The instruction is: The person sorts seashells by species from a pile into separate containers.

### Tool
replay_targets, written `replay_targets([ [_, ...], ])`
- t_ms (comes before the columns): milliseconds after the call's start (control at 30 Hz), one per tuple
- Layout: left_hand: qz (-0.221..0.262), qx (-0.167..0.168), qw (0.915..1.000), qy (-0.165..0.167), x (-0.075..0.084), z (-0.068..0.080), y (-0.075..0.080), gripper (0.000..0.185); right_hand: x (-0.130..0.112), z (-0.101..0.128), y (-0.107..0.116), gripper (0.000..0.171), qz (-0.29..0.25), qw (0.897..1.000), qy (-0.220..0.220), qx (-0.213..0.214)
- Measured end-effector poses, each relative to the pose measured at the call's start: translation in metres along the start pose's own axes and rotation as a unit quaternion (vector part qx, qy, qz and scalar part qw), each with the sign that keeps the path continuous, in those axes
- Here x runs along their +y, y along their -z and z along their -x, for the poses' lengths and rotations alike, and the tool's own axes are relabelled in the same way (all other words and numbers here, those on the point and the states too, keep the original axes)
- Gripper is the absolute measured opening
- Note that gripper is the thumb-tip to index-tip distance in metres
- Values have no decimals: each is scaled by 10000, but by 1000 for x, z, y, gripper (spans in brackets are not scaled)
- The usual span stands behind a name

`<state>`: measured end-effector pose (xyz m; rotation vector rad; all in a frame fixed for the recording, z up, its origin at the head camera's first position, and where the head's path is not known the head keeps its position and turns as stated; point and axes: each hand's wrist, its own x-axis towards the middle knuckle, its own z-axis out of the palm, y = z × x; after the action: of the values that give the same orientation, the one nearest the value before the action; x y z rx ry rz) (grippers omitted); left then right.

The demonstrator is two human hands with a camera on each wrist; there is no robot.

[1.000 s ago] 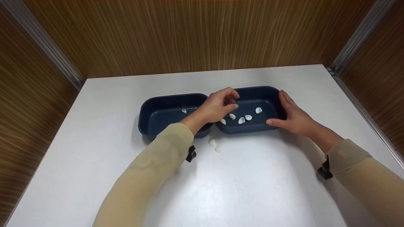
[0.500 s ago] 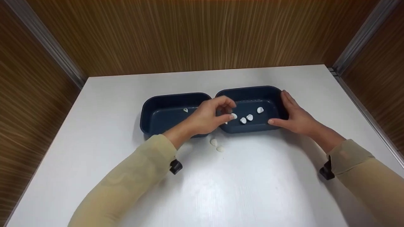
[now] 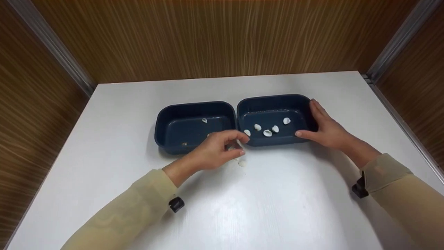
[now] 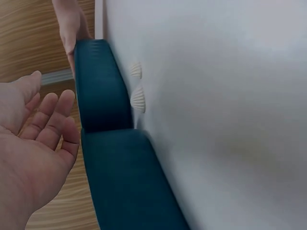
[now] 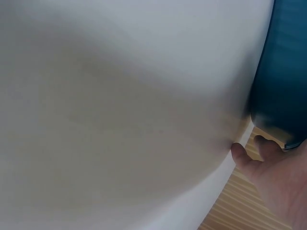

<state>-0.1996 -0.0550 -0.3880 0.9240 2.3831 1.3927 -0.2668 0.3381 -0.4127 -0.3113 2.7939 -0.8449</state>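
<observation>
My left hand [image 3: 220,149] hovers in front of the gap between two dark blue boxes, thumb and fingers loosely curved and apart. Close under its fingertips, a pale ribbed seashell [image 3: 241,163] lies on the table. The left wrist view shows two fan-shaped shells by the box walls, the larger shell [image 4: 138,100] nearer, and bare fingers [image 4: 57,115]. With its fingers along the outer end and thumb at the front rim, my right hand [image 3: 329,132] holds the right box [image 3: 277,140]. Several white shells [image 3: 267,133] lie inside that box.
The left box [image 3: 173,149] stands beside the right one and contains a few small shells, among them a pale shell [image 3: 204,120]. Both are on a white table [image 3: 270,201]. Wood-grain panels [image 3: 208,41] rise behind and at the sides.
My left hand has drawn back from over the right box, moving left and down to the shells on the table. My right hand stays at the right box's end.
</observation>
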Motion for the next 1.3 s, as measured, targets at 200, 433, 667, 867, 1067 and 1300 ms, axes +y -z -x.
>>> replay_targets([
  [200,-147,-89,9998,131,-8,15,-6,37,1,0,0,120,44,10000,34,7],
  [433,-80,-240,9993,261,-18,26,-13,44,3,1,0,121,38,9998,188,87],
  [667,-230,-247,9990,303,-31,27,-18,44,4,1,0,122,24,9998,169,86],
  [867,-777,-181,9962,341,-39,25,-20,44,3,1,0,121,10,9999,106,45],
  [1067,-877,-173,9955,314,-44,23,-21,44,3,2,1,120,0,9999,106,39],
  [1300,-898,-115,9956,219,-48,23,-23,42,2,1,1,121,45,9999,114,54],
])
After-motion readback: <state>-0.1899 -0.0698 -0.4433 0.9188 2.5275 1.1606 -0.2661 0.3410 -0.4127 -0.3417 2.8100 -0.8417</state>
